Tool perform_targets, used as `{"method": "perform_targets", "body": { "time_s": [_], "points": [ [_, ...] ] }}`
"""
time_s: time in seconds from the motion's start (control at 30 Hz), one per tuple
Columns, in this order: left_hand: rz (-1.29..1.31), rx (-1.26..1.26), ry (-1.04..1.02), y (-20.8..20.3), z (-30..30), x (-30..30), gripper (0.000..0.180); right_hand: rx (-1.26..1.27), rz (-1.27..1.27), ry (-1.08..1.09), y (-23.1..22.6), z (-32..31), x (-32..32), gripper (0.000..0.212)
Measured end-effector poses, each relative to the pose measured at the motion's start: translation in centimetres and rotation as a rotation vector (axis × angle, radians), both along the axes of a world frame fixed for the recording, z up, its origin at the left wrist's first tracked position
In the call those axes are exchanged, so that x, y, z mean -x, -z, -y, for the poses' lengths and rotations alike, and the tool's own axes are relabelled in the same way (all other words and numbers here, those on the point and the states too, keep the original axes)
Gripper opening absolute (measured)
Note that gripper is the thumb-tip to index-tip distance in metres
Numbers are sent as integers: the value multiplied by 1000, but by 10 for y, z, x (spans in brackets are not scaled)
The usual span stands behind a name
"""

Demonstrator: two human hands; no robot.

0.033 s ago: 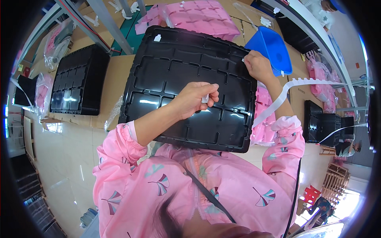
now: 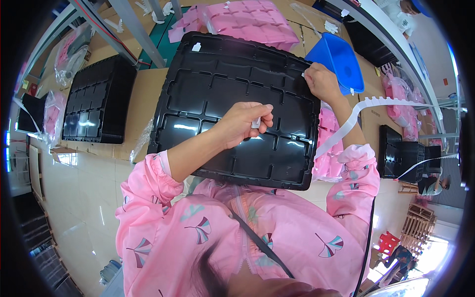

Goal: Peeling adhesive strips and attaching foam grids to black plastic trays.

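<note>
Left hand: we are seeing the left hand point(image 2: 242, 123) hovering over the middle of the black compartment tray point(image 2: 208, 99), its fingers curled and pinching a small white tab point(image 2: 256, 123) between thumb and fingertips.
Right hand: the right hand point(image 2: 320, 81) is resting at the tray's far right edge, fingers closed on a small white piece point(image 2: 303, 74) at that rim; what exactly that piece is, we cannot tell.
Tray: the black compartment tray is lying flat on the counter point(image 2: 141, 106) in front of us, its shallow rectangular pockets showing glossy and bare, with one small white tab point(image 2: 196, 47) sitting in the far left corner pocket.
White strip: a long white notched strip point(image 2: 356, 116) is curving from beside the right forearm out toward the right.
Pink pieces: a pile of pink moulded pieces point(image 2: 329, 143) is lying just right of the tray, under the right forearm.
Funnel: a blue funnel-shaped scoop point(image 2: 341, 59) is standing just beyond the right hand, near the tray's far right corner.
Far side: a pink moulded sheet point(image 2: 252, 22) is lying past the tray's far edge.
Left side: a stack of black trays point(image 2: 99, 101) is sitting well to the left on the counter.
</note>
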State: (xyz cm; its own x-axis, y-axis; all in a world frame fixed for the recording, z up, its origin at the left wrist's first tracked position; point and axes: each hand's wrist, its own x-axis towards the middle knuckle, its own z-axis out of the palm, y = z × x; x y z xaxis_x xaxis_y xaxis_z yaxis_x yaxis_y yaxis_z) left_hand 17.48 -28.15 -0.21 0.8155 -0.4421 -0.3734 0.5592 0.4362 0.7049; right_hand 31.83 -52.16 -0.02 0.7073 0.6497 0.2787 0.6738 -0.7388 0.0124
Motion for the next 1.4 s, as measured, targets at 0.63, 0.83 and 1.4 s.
{"method": "perform_targets", "body": {
  "time_s": [0.63,0.83,1.4],
  "points": [
    [-21,37,-143,4,2,1,27,-612,-378,-297,-21,-83,114,7],
    [156,-186,-133,-11,-27,-24,19,-750,-421,-282,-34,-68,121,15],
    [1103,-1637,-25,-1,-156,-148,18,-768,-319,-20,8,-23,116,8]
  ]
}}
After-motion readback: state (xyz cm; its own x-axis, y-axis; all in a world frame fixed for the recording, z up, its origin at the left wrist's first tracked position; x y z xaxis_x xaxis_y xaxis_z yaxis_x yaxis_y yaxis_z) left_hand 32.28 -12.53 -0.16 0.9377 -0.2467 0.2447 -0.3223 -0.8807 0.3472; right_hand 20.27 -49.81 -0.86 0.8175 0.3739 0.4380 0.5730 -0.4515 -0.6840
